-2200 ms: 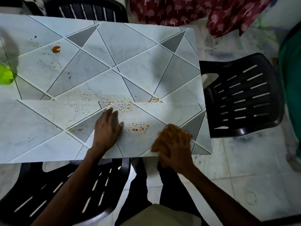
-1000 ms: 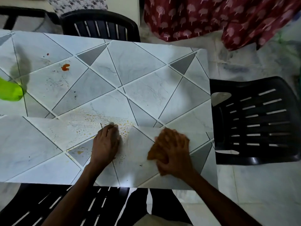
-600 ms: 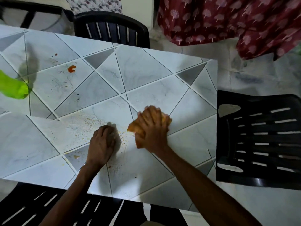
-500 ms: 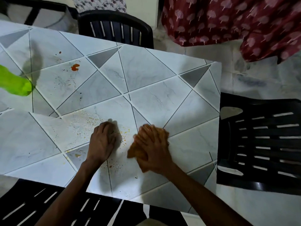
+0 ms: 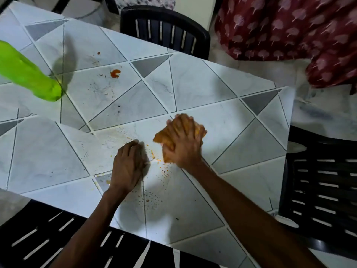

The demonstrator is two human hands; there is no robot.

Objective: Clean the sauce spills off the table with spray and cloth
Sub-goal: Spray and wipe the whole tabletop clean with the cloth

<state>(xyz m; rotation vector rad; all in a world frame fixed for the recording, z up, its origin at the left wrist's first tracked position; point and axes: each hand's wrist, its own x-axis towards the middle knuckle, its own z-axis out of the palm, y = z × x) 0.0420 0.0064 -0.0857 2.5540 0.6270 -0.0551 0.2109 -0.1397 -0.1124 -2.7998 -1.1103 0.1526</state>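
Fingers (image 5: 179,122) of the right hand (image 5: 183,147) are bunched round a crumpled orange cloth (image 5: 159,139); orange sauce specks (image 5: 166,171) are seen just near-left, beside the relaxed left hand (image 5: 128,165).

Black slatted chairs (image 5: 320,182), pale floor (image 5: 316,115)
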